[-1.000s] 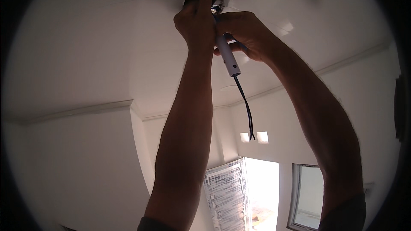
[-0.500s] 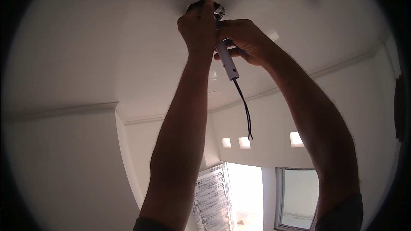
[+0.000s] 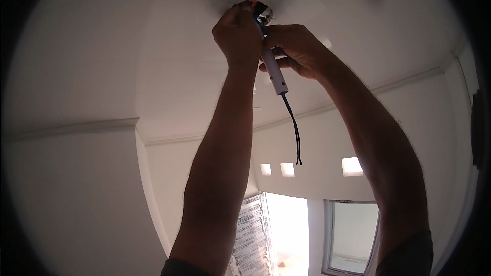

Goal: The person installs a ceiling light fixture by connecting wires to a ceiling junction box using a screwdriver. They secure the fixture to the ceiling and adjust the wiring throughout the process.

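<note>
Both my arms reach up to a dark opening [image 3: 263, 11] in the white ceiling [image 3: 153, 36]. My left hand [image 3: 238, 33] is closed at the opening's edge, its fingers gripping something dark there that I cannot make out. My right hand [image 3: 294, 48] grips a white tube-shaped cable sleeve [image 3: 274, 74] that hangs from the opening. A thin black cable [image 3: 293, 128] dangles out of the sleeve's lower end, between my two forearms.
White crown moulding [image 3: 76, 127] runs where ceiling meets walls. Three small bright square openings [image 3: 286, 168] sit high on the far wall. Below are a bright doorway [image 3: 289, 235], a louvred shutter [image 3: 250, 235] and a window [image 3: 353, 235].
The view has tilted, so hands and opening sit slightly lower and further right in the picture. Both hands keep their hold; the sleeve and cable hang as before.
</note>
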Available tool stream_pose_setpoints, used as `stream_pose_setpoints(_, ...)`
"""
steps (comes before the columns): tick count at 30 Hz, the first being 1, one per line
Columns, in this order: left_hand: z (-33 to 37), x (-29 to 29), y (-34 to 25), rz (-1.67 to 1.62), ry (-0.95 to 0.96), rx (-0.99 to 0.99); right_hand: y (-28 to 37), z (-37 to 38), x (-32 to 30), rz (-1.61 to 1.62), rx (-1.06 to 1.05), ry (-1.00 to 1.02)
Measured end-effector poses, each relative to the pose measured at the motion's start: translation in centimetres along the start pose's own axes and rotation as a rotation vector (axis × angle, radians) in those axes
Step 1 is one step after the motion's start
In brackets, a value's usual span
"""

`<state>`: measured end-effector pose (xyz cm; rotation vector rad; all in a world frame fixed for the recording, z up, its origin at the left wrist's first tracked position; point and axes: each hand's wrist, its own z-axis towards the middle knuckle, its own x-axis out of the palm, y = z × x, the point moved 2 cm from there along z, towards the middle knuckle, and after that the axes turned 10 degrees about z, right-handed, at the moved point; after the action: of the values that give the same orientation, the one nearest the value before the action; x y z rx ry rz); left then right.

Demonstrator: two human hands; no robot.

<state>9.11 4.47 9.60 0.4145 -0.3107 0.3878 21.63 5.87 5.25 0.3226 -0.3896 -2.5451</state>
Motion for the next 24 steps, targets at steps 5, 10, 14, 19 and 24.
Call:
stream_pose_setpoints(5,0.1,-1.1,0.2,-0.228,0.127,-0.134,-0.1,-0.4,0.8,0.001,-0.023,-0.072)
stream_pose_setpoints(10,-0.3,-1.4,0.0,-0.203,0.126,-0.099,0.4,-1.1,1.5,-0.038,-0.005,-0.029)
stream_pose_setpoints(14,0.1,-1.4,0.0,-0.135,0.087,0.004,0.0,-0.5,1.3,-0.015,-0.043,0.004)
stream_pose_setpoints(19,-0.3,-1.6,-0.2,0.07,0.074,0.07,0.6,-1.1,1.5,-0.076,0.019,-0.059)
stream_pose_setpoints(24,0.0,-2.2,0.2,0.078,0.124,0.116,0.8,-1.0,1.8,-0.099,0.026,-0.111)
